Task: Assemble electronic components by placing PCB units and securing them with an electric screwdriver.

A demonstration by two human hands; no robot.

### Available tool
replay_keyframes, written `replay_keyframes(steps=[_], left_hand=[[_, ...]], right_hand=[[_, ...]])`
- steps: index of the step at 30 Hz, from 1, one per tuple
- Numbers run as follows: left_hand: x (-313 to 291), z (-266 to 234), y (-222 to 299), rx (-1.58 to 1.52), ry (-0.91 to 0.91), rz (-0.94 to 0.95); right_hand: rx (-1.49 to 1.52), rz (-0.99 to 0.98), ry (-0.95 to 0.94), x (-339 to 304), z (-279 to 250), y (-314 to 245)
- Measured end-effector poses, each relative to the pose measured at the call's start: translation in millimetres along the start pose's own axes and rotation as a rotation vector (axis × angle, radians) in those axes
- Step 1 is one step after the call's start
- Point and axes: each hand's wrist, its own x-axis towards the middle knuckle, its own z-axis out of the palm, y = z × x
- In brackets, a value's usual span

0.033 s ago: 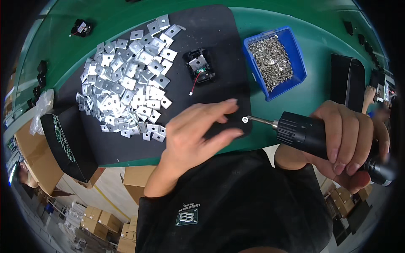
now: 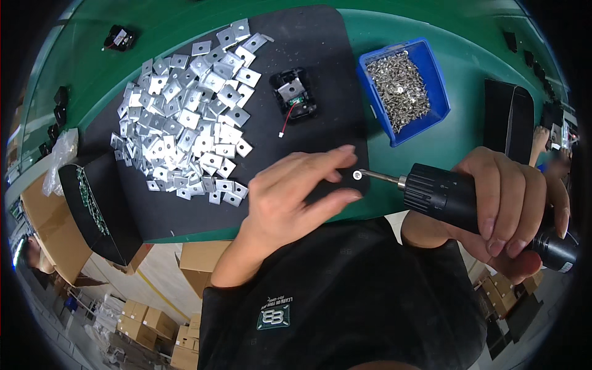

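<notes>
Green bench (image 2: 185, 24), black mat (image 2: 308, 37), cardboard boxes (image 2: 148, 324) below.

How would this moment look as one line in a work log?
left hand holds small black part | right hand grips electric screwdriver, bit at screw | blue bin of screws behind

A green workbench (image 2: 468, 132) carries a black mat (image 2: 154, 209) strewn with square metal plates (image 2: 191, 120). Right of the mat sits a blue bin of screws (image 2: 401, 89); a black box (image 2: 92, 206) rests near left.
</notes>
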Motion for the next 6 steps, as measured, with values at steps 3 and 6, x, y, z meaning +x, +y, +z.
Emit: replay_keyframes(steps=[3,6], left_hand=[[-3,6,-8,-0.094,-0.016,0.038],[-7,8,-16,-0.163,-0.012,0.124]], right_hand=[[-0.018,0.075,-0.066,0,3,2],[-0.043,0.137,-0.028,-3,8,0]])
